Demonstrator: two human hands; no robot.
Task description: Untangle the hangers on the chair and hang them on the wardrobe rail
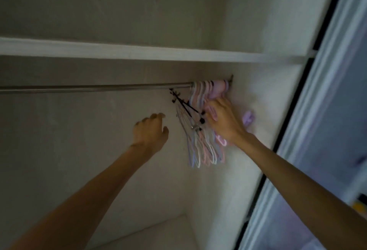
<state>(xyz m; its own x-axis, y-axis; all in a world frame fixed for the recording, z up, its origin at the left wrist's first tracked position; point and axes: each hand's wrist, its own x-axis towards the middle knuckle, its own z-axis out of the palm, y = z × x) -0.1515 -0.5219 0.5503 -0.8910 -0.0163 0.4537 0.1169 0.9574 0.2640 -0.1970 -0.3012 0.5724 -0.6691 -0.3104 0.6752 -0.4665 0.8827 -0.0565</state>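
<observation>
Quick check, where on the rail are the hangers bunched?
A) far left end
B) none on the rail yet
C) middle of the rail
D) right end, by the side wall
D: the pastel hangers hang bunched at the right end of the rail, next to the wardrobe's side wall, where the right hand is among them.

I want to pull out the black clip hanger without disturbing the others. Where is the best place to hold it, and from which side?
Probably grip the black clip hanger on its slanted bar, just below the hook. Come from the left, where the left hand is free and the rail is bare; on the right, the pastel hangers and the right hand crowd it.
</observation>
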